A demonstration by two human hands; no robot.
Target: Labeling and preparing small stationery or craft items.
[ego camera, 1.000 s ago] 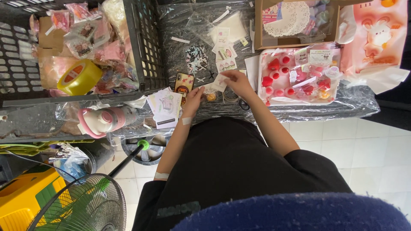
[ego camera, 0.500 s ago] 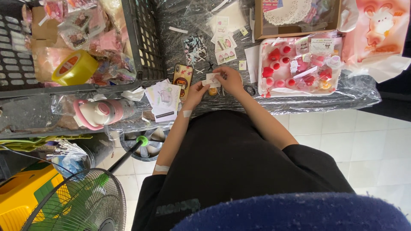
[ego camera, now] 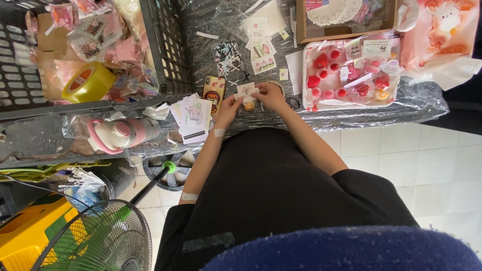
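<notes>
My left hand [ego camera: 230, 106] and my right hand [ego camera: 267, 94] meet at the near edge of a table wrapped in clear plastic [ego camera: 211, 55]. Together they pinch a small white card [ego camera: 245, 89] with a little orange-yellow item [ego camera: 248, 105] hanging under it. A phone in a cartoon case [ego camera: 213, 94] lies just left of my left hand. A white tray of red and pink trinkets [ego camera: 351, 75] sits to the right of my right hand. Small sticker cards [ego camera: 261, 50] lie further back on the table.
A black crate [ego camera: 165, 50] with packets and a yellow tape roll [ego camera: 90, 83] stands at the left. A pink bottle [ego camera: 120, 134] and printed leaflets [ego camera: 193, 118] lie near it. A cardboard box [ego camera: 346, 20] is at the back. A green fan [ego camera: 95, 241] stands below left on white tiles.
My right hand has drawn back from the sticker cards toward the table edge. Both hands now hold the small card together in front of me.
</notes>
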